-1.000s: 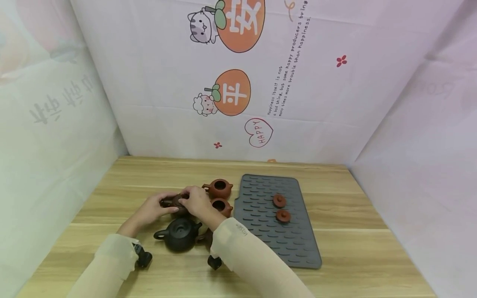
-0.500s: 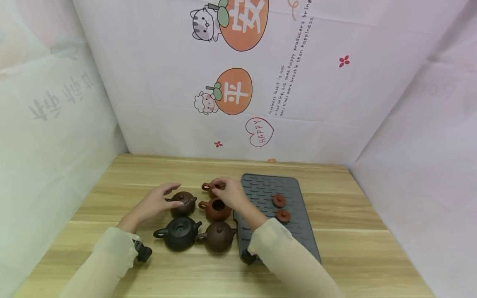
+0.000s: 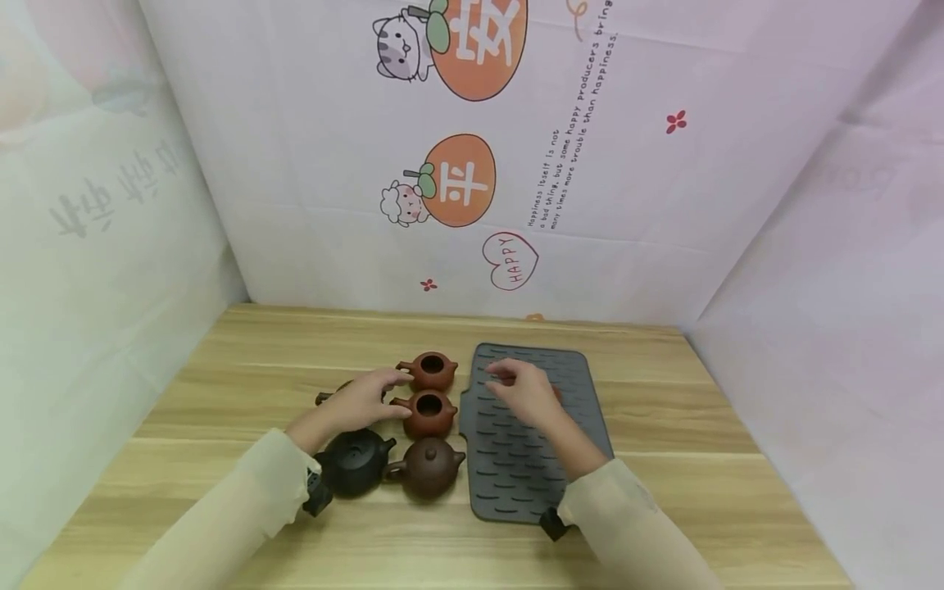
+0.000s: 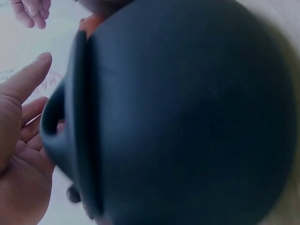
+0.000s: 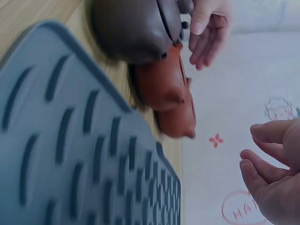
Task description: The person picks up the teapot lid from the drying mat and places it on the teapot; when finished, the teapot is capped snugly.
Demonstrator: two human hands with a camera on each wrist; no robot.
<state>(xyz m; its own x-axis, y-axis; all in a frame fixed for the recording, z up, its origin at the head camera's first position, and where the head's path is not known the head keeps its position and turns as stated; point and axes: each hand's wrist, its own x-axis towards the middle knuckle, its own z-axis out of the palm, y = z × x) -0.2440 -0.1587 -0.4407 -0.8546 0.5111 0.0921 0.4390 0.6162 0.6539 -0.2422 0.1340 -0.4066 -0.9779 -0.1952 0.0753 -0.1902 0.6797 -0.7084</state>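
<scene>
left hand (image 3: 361, 400), spread, by two lidless red-brown teapots (image 3: 431, 425) at left edge of ribbed grey mat (image 3: 516, 471); right hand (image 3: 527, 395), thumb and fingers parted, above mat near far edge.

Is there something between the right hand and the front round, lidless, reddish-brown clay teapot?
Nothing visible stands in the way: the right hand hovers above the flat, ridged grey mat, with free space to the front reddish-brown teapot.

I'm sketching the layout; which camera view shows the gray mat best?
The head view: it shows most of the gray mat, though the right hand covers part. The right wrist view is closer but crops it; the left wrist view shows none.
</scene>
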